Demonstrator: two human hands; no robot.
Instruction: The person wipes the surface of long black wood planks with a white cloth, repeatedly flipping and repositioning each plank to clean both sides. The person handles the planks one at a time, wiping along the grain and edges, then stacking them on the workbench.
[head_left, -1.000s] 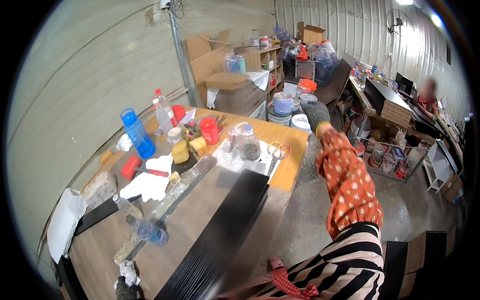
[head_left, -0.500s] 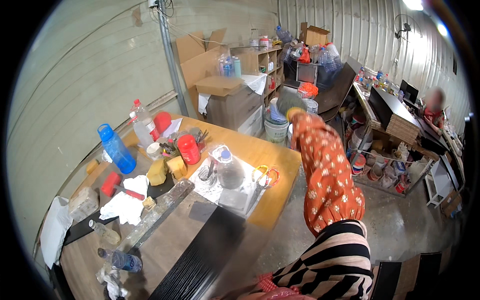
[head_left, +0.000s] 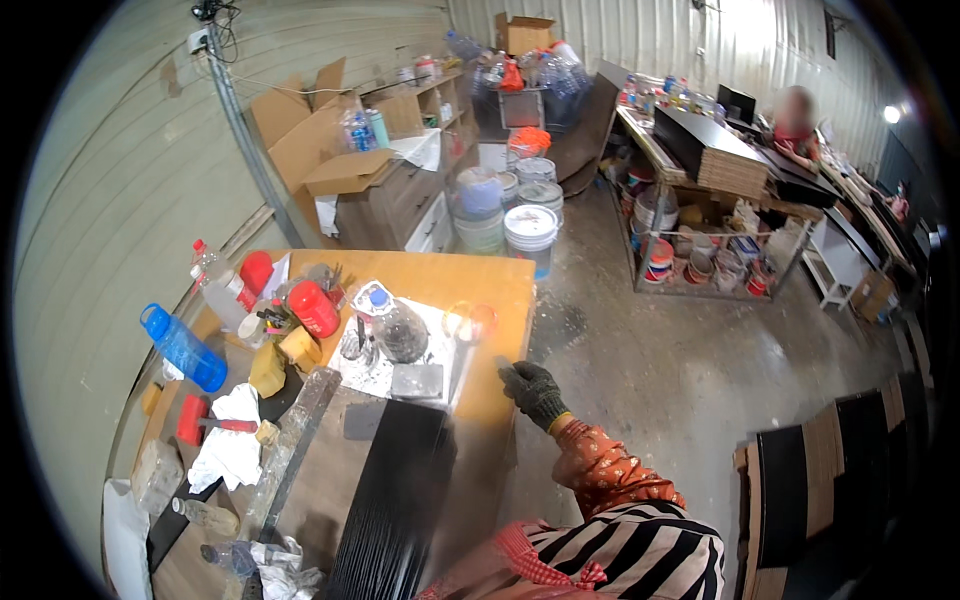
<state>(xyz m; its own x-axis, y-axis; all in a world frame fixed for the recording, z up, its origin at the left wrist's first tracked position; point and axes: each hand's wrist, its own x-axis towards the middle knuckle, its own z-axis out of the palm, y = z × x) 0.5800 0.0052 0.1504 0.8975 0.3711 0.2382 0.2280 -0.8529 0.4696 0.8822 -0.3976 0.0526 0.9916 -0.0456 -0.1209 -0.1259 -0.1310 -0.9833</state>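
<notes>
My right hand [head_left: 538,393], in a dark grey work glove with a yellow cuff, is beside the right edge of the wooden table [head_left: 505,300]. Its fingers are closed, and a small grey flat piece [head_left: 503,362] sticks out from them; its kind is unclear. My left hand is out of sight. Left of the glove, a black wood-grain board [head_left: 385,500] lies on the table. Beyond it are a grey block [head_left: 418,381], a clear bottle with a blue cap [head_left: 402,335] and blurred scissors [head_left: 468,325] on white paper.
A red jar [head_left: 314,308], yellow sponges [head_left: 268,369], a blue bottle [head_left: 184,348] and a red-headed mallet [head_left: 193,420] stand or lie at the left. Lidded buckets [head_left: 530,226] are on the floor past the table. Black boards [head_left: 840,480] are at lower right. A person [head_left: 795,135] sits far right.
My right arm has drawn back from its far reach near the buckets to the table's right edge. The view has turned right, and the bucket tops now show.
</notes>
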